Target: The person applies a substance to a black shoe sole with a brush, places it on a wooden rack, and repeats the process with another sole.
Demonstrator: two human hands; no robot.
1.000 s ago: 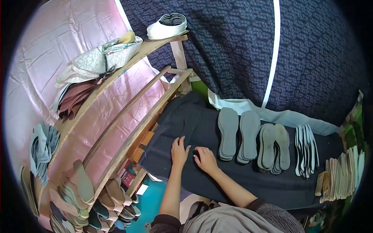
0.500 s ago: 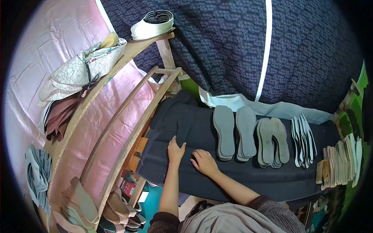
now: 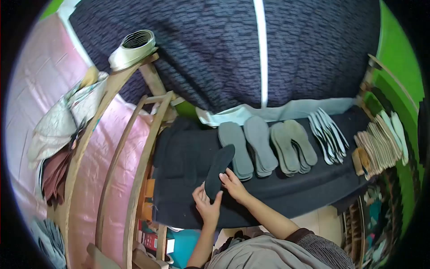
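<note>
A dark insole-shaped piece (image 3: 219, 168) is held up at a tilt between both hands, over the dark cloth. My left hand (image 3: 207, 202) grips its lower end, fingers behind and thumb at the edge. My right hand (image 3: 234, 184) pinches its right edge near the middle. Just right of the piece lies a stack of grey insoles (image 3: 235, 150), and beside that a second grey stack (image 3: 260, 145). Farther right are worn grey-green insoles (image 3: 285, 148).
White-edged pieces (image 3: 328, 136) and a row of beige pieces (image 3: 378, 145) stand at the right of the dark cloth (image 3: 179, 197). A wooden rack (image 3: 148, 175) runs along the left. A white roll (image 3: 132, 50) sits on its upper shelf.
The dark piece has come up off the cloth into both hands. My right hand has closed on its edge. The whole view has turned, shifting the stacks leftward.
</note>
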